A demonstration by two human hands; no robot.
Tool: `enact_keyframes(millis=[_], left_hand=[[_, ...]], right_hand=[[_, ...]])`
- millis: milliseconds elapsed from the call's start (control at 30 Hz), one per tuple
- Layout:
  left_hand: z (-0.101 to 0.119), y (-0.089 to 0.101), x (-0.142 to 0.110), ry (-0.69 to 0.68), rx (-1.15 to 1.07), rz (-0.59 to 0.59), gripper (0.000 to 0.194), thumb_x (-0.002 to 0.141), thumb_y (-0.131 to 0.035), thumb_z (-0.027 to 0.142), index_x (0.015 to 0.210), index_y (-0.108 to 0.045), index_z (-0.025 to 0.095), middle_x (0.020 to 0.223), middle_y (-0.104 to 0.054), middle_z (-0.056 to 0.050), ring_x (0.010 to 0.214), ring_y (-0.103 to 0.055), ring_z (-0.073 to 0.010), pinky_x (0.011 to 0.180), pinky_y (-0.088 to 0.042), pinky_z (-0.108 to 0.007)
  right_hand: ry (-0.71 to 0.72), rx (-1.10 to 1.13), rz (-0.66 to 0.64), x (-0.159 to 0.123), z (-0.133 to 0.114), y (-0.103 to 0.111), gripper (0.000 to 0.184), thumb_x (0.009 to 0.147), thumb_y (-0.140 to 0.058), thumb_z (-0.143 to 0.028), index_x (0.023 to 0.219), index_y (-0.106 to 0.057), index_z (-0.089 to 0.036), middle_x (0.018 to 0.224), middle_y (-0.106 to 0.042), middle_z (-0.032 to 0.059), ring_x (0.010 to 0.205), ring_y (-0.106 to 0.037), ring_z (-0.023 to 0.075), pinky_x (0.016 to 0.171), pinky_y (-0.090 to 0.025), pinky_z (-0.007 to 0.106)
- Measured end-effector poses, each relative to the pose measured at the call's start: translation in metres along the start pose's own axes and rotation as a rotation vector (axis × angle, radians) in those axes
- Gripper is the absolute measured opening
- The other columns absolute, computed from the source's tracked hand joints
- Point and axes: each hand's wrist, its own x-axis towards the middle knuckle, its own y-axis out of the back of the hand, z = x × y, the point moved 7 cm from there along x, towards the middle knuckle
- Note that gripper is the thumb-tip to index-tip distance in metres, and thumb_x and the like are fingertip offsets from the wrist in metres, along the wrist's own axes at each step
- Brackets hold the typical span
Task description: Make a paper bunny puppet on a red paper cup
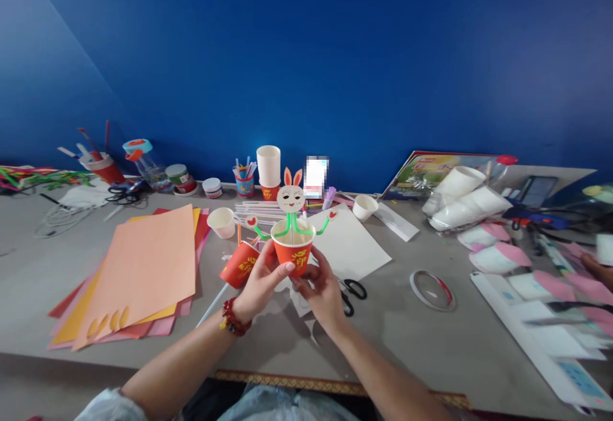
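Between both hands, a red paper cup (pixel 293 256) with yellow lettering is held upright above the table. A paper rabbit head (pixel 290 199) with pink ears rises from it on green straws, whose bent arms end in small paper hands with red hearts. My left hand (pixel 265 280) wraps the cup's left side, thumb across the front. My right hand (pixel 322 287) grips it from the lower right. Behind my left hand, another red paper cup (pixel 239 264) lies tipped over with straws beside it. Black-handled scissors (pixel 354 290) rest just right of my right hand, their blades hidden.
Coloured paper sheets (pixel 143 267) are stacked at left. White paper (pixel 359 242) lies behind the cup, a tape roll (pixel 432 290) to the right. Straws, jars and stacked cups (pixel 269 165) line the blue wall. At far right, a person's hand (pixel 596 267) shows near pink-and-white cups (pixel 500 258).
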Motion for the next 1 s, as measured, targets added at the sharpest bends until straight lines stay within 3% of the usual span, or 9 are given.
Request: enact_keyframes(millis=[133, 267, 433, 567, 733, 1000], left_hand=[[0.014, 0.0, 0.001, -0.024, -0.001, 0.028, 0.049, 0.083, -0.074, 0.031, 0.128, -0.056, 0.028, 0.121, -0.066, -0.006, 0.113, -0.061, -0.024, 0.096, -0.05, -0.034], [0.057, 0.014, 0.006, -0.16, 0.016, 0.118, 0.048, 0.082, -0.074, 0.031, 0.127, -0.058, 0.027, 0.121, -0.066, -0.008, 0.111, -0.063, -0.0255, 0.092, -0.054, -0.036], [0.126, 0.061, 0.02, -0.365, 0.157, 0.254, 0.04, 0.081, -0.075, 0.031, 0.119, -0.063, 0.024, 0.116, -0.068, -0.005, 0.106, -0.065, -0.0229, 0.093, -0.054, -0.036], [0.154, 0.11, 0.04, -0.404, 0.273, 0.263, 0.033, 0.078, -0.077, 0.029, 0.108, -0.066, 0.022, 0.107, -0.07, -0.004, 0.097, -0.066, -0.0212, 0.089, -0.055, -0.036], [0.159, 0.156, 0.06, -0.491, 0.374, 0.325, 0.038, 0.072, -0.081, 0.026, 0.105, -0.063, 0.021, 0.106, -0.068, -0.003, 0.099, -0.064, -0.0195, 0.091, -0.054, -0.033], [0.097, 0.184, 0.072, -0.271, 0.524, 0.26, 0.056, 0.068, -0.082, 0.043, 0.112, -0.057, 0.018, 0.117, -0.066, -0.01, 0.113, -0.061, -0.0279, 0.097, -0.051, -0.042]], right_hand=[[0.01, -0.006, -0.018, 0.001, -0.006, 0.001, 0.067, 0.081, -0.075, -0.031, 0.139, -0.042, -0.025, 0.081, -0.071, 0.0007, 0.074, -0.068, 0.0192, 0.069, -0.056, 0.034], [0.036, -0.045, 0.003, 0.002, -0.012, 0.009, 0.061, 0.086, -0.069, -0.034, 0.14, -0.042, -0.026, 0.085, -0.07, 0.0022, 0.079, -0.067, 0.0199, 0.073, -0.055, 0.036], [0.029, -0.049, 0.014, 0.003, -0.013, 0.014, 0.053, 0.091, -0.064, -0.036, 0.139, -0.044, -0.026, 0.085, -0.069, 0.0018, 0.081, -0.067, 0.0195, 0.075, -0.054, 0.036], [-0.011, -0.092, 0.006, 0.003, -0.014, 0.014, 0.053, 0.092, -0.062, -0.038, 0.139, -0.044, -0.023, 0.09, -0.071, 0.0048, 0.086, -0.067, 0.0212, 0.073, -0.054, 0.033], [-0.013, -0.157, -0.011, 0.004, -0.015, 0.014, 0.05, 0.092, -0.061, -0.042, 0.136, -0.047, -0.021, 0.09, -0.071, 0.0056, 0.08, -0.066, 0.0198, 0.066, -0.053, 0.029], [0.008, -0.181, -0.01, 0.009, -0.01, 0.019, 0.043, 0.093, -0.06, -0.04, 0.129, -0.052, -0.02, 0.09, -0.07, 0.0061, 0.079, -0.065, 0.0189, 0.068, -0.054, 0.029]])
